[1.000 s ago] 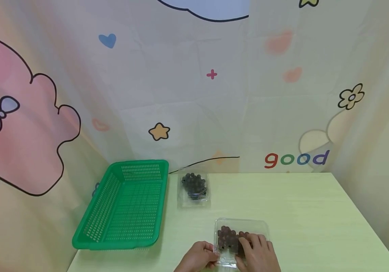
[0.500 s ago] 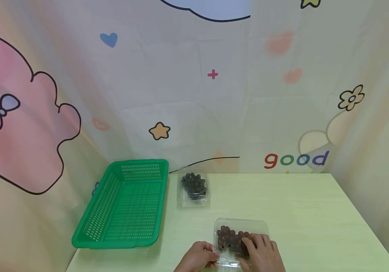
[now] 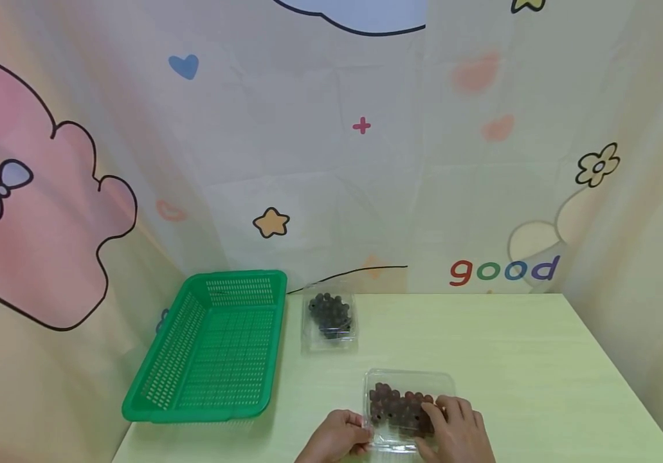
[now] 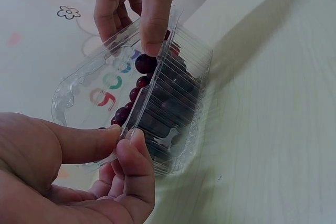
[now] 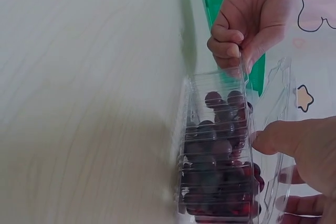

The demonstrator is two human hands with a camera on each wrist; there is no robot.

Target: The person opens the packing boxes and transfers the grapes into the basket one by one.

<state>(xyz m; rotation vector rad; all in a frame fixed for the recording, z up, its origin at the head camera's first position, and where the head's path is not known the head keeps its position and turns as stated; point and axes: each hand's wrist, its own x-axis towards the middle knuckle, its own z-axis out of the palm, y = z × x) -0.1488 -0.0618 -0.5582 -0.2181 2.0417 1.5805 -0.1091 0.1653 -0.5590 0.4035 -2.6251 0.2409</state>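
A clear plastic clamshell box [image 3: 386, 444] of dark red grapes [image 3: 397, 408] lies on the near part of the table. My left hand [image 3: 334, 437] pinches its near left rim between thumb and forefinger; the left wrist view shows this left hand [image 4: 89, 166] close up. On the right, my right hand [image 3: 455, 431] spans the box with relaxed fingers. Its thumb [image 4: 155, 32] touches the near rim beside a grape, and the other fingertips lie further back at a clear edge. From the right wrist view, the grapes [image 5: 218, 161] show through the ribbed wall.
A green plastic basket [image 3: 276, 360] with slotted sides stands on the left with nothing in it. Behind the box, a second clear box [image 3: 328, 346] holds darker grapes [image 3: 330, 315]. The pale table [image 3: 516, 360] extends to the right, and a printed curtain [image 3: 308, 128] hangs behind.
My right hand has slid rightward along the box, uncovering more grapes. The left hand keeps its pinch at the rim, and the box has hardly moved.
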